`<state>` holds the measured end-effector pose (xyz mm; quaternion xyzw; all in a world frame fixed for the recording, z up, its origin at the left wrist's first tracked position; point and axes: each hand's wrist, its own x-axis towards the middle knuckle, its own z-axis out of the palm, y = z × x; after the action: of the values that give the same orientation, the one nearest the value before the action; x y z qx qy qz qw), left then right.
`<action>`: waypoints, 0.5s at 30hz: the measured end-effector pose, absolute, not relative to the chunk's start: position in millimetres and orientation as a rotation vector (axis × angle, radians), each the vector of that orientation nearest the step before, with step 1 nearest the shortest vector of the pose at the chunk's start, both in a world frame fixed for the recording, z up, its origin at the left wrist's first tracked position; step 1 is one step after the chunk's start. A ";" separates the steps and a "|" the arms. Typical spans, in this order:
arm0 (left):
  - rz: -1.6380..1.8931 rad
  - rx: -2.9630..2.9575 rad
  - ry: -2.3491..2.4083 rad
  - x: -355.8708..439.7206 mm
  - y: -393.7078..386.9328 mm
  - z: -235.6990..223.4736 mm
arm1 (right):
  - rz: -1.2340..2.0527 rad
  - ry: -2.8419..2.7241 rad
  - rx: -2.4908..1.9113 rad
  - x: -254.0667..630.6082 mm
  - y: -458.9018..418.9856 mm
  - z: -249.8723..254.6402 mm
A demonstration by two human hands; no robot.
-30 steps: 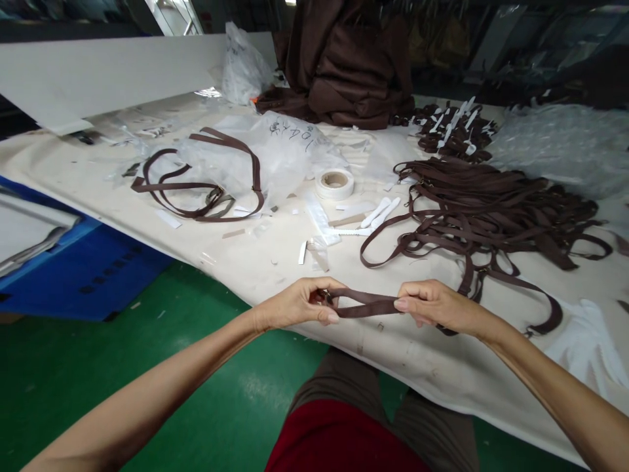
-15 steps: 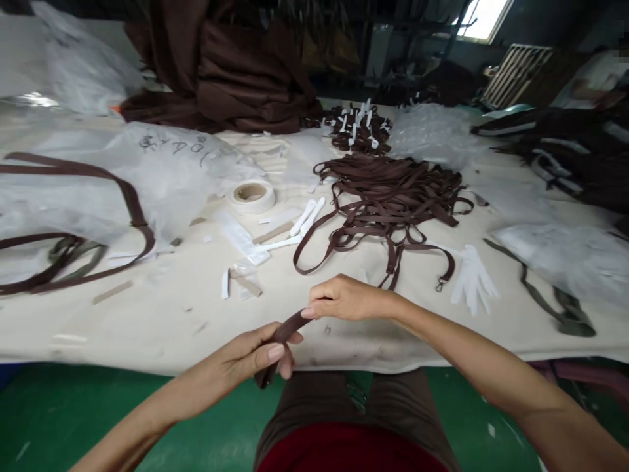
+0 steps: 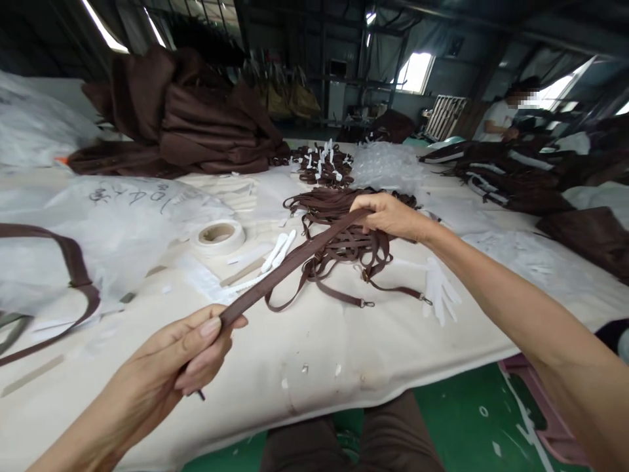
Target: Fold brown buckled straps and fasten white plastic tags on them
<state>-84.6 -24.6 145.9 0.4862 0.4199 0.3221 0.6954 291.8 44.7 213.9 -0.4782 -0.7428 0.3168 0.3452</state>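
Observation:
A brown fabric strap (image 3: 289, 265) is stretched slantwise between my hands above the table. My left hand (image 3: 191, 347) pinches its lower end between thumb and fingers, and a small dark tip pokes out below the fist. My right hand (image 3: 386, 213) grips the upper end with fingers closed, over a heap of brown straps (image 3: 324, 200). From that heap, loose strap ends with metal snap hooks (image 3: 367, 303) lie toward me on the cloth. A white glove (image 3: 439, 292) lies flat to the right of the hooks.
A roll of white tape (image 3: 219, 237) and white strips (image 3: 279, 252) lie on the cloth-covered table (image 3: 255, 387). Plastic bags (image 3: 128, 216) spread at left. Brown fabric (image 3: 196, 118) is piled behind. White-tied strap bundles (image 3: 324, 164) sit mid-back. A person (image 3: 498, 118) is at the far right.
My hands have moved apart: the right went up and forward over the heap, the left down and left. The strap, folded short before, is now drawn out long. The view has tilted up.

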 end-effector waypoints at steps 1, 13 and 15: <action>0.737 1.101 0.912 -77.4 -20.2 148.3 | 0.783 -1.839 -1.222 296.6 46.0 223.4; 1.093 1.113 0.717 -45.2 14.3 185.8 | 0.525 -1.553 -1.230 328.3 66.3 291.9; 1.145 1.066 0.765 -64.5 26.5 194.9 | 0.531 -1.619 -1.227 333.4 66.1 292.9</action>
<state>-64.5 26.5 194.9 0.4680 0.3361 0.5029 0.6442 333.4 66.1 292.9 -0.5069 -0.6687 0.2192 0.4979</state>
